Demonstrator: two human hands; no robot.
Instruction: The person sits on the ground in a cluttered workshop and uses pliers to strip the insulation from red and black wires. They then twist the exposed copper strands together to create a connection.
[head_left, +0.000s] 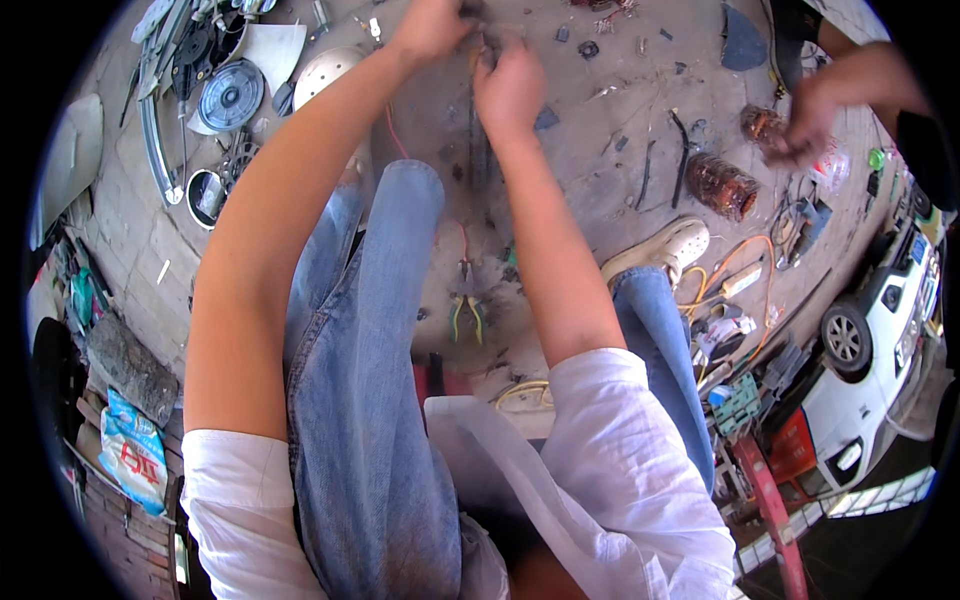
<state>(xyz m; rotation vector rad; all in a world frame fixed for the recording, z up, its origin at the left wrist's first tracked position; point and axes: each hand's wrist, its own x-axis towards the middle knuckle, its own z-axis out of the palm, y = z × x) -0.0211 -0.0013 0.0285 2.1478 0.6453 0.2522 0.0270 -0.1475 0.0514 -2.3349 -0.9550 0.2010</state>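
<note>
From where I stand, the worker sits low over the littered floor, both arms stretched forward. The right hand has its fingers curled shut around a small dark piece, which sits at the thumb tip, near the upper edge of view; it's too blurred for me to say what it is. The left hand is just beside it, fingers bent toward the same spot, but I can't tell whether they grip anything.

Between the worker's legs lie pliers with yellow-green handles, well apart from both hands. A cream clog shows on the right foot. Beyond it rests a copper wire coil, and a co-worker's hand reaches over a second coil. Over on the left I see a grey ribbed disc among scrap parts, and a blue-and-white bag. A white car stands at the far right.
</note>
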